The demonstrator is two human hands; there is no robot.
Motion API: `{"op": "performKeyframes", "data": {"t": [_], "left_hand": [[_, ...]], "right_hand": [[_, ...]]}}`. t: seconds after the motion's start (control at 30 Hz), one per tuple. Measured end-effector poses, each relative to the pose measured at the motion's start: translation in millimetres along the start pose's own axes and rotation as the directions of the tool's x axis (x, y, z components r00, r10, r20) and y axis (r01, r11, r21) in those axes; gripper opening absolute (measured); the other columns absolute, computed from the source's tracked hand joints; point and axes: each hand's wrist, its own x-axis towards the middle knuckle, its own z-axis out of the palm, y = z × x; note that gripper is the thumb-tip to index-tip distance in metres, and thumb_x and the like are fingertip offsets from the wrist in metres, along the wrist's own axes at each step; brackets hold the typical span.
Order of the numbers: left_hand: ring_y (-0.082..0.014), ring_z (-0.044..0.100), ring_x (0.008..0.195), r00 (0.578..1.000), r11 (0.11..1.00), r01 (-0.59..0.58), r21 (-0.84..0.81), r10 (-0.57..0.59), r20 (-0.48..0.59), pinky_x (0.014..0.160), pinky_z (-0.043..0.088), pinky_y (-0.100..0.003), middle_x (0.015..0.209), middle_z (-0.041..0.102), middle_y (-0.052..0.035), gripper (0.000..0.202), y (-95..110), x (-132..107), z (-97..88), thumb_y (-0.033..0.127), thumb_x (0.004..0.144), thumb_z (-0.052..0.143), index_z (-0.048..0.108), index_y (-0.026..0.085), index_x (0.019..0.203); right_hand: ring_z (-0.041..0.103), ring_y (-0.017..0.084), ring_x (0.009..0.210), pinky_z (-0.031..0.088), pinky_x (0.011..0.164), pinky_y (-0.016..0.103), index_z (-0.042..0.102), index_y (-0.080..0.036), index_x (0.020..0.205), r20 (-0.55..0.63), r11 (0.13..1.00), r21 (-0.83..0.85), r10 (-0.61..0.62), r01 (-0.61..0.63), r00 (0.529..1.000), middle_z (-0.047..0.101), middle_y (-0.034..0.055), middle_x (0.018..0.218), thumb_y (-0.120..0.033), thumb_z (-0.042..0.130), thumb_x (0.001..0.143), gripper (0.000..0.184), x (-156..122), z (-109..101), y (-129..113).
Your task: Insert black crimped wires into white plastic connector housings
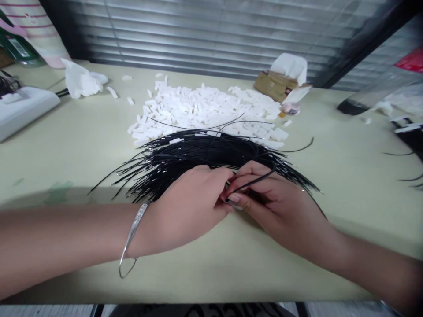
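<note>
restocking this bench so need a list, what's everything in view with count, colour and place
White pieces: uncountable, white, heaped mid-table
Wires: uncountable, black, in front of heap
Held wire: one, black, centre
Tissue pack: one, brown, back right
Crumpled tissue: one, white, back left
Case: one, white, left edge
Striped container: one, pale, top left
Bottle: one, green, top left
Red item: one, red, top right, unclear
Dark strands: unclear count, black, right edge
Table: one, pale green, underneath
Blinds: grey, behind table
Bracelet: one, silver, left wrist
Left hand: one, bare, centre
Right hand: one, bare, right of centre
</note>
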Motion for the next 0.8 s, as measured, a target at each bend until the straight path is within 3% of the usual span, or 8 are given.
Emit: {"op": "performKeyframes", "data": {"t": [0.23, 0.67, 0.8], "left_hand": [[-0.0210, 0.058, 0.078, 1.000, 1.000, -0.006, -0.008, 0.006, 0.025, 0.066, 0.044, -0.032, 0.080, 0.064, -0.0027, 0.005, 1.3, -0.5, -1.3, 0.022, 0.080, 0.055, 0.057, 0.017, 0.082], [-0.0207, 0.059, 0.078, 1.000, 0.999, -0.001, -0.035, 0.002, 0.012, 0.067, 0.045, -0.031, 0.083, 0.065, -0.0032, 0.008, 1.1, -2.9, -1.8, 0.019, 0.078, 0.058, 0.059, 0.016, 0.085], [-0.0193, 0.059, 0.073, 1.000, 0.999, -0.002, -0.035, 0.002, 0.000, 0.062, 0.043, -0.029, 0.079, 0.065, -0.0014, 0.005, 1.2, -3.2, -3.1, 0.021, 0.078, 0.060, 0.058, 0.017, 0.080]], "right_hand": [[0.058, 0.014, 0.074, 0.048, 0.063, 0.027, 0.061, -0.021, 0.071, 0.014, 1.000, -0.017, 0.019, -0.019, 1.000, 0.060, 0.0017, 0.077, -0.015, 0.055, 0.083, 0.016, -0.9, -2.1, -3.7], [0.057, 0.013, 0.079, 0.048, 0.070, 0.028, 0.062, -0.022, 0.077, 0.026, 0.993, -0.073, -0.093, 0.094, 0.995, 0.063, 0.0000, 0.080, -0.014, 0.057, 0.083, 0.011, -3.5, -0.5, 2.8], [0.058, 0.015, 0.078, 0.049, 0.065, 0.029, 0.061, -0.023, 0.078, 0.059, 1.000, 0.013, -0.003, 0.003, 0.998, 0.061, 0.0014, 0.082, -0.021, 0.059, 0.081, 0.004, -2.1, -7.0, 1.6]]}}
